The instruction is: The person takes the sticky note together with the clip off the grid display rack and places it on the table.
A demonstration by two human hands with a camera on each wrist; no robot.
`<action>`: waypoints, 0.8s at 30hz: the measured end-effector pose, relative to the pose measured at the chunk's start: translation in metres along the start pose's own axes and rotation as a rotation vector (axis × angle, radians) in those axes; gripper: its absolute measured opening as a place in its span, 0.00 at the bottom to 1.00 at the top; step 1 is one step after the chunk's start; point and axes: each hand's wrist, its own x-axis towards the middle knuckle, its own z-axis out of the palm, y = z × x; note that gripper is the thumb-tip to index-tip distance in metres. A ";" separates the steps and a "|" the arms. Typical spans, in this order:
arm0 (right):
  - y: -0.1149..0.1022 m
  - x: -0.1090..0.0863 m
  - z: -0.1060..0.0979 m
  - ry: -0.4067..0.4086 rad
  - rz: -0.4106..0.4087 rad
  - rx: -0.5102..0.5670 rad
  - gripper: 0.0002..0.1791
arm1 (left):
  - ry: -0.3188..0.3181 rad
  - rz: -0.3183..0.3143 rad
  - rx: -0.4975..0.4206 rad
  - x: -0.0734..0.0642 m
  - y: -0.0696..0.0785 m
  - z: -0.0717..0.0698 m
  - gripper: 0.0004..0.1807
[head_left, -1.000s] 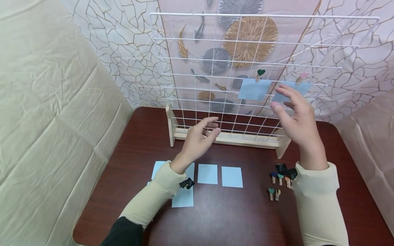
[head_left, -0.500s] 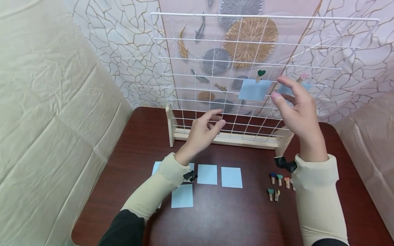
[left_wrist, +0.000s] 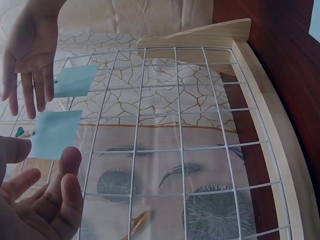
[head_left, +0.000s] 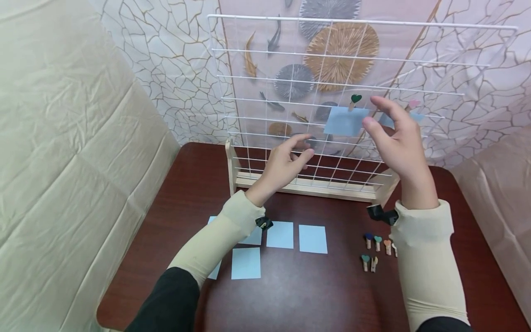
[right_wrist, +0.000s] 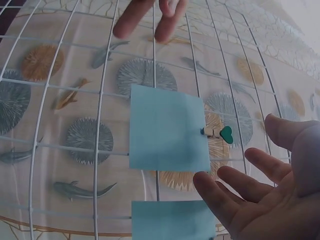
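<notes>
A light blue paper square (head_left: 343,121) hangs on a white wire grid (head_left: 265,83), pinned at its top by a small wooden clothespin with a green heart (head_left: 355,99). Just right of that paper my right hand (head_left: 396,136) is raised, fingers apart and holding nothing. It partly covers a second blue paper (right_wrist: 172,220), which hangs under a pink-heart clothespin (head_left: 414,105). My left hand (head_left: 287,162) hovers in front of the lower grid, left of and below the first paper, its fingers loosely bent around nothing.
Several blue paper squares (head_left: 313,239) lie on the dark red-brown table (head_left: 315,295), some under my left forearm. By my right sleeve are several heart clothespins (head_left: 365,263). A wooden base (head_left: 332,189) supports the grid; a patterned cloth (head_left: 166,69) hangs behind.
My left hand has moved up and to the right, toward the first paper. My right hand has risen slightly. Both clipped papers stay where they were on the grid.
</notes>
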 end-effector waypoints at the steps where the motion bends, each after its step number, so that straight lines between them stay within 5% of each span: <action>1: -0.001 0.001 0.000 0.000 0.009 -0.002 0.27 | -0.006 0.000 -0.006 0.002 0.000 0.001 0.23; 24: -0.003 0.023 0.005 -0.068 0.029 -0.052 0.27 | -0.024 -0.014 -0.025 0.038 0.005 0.013 0.31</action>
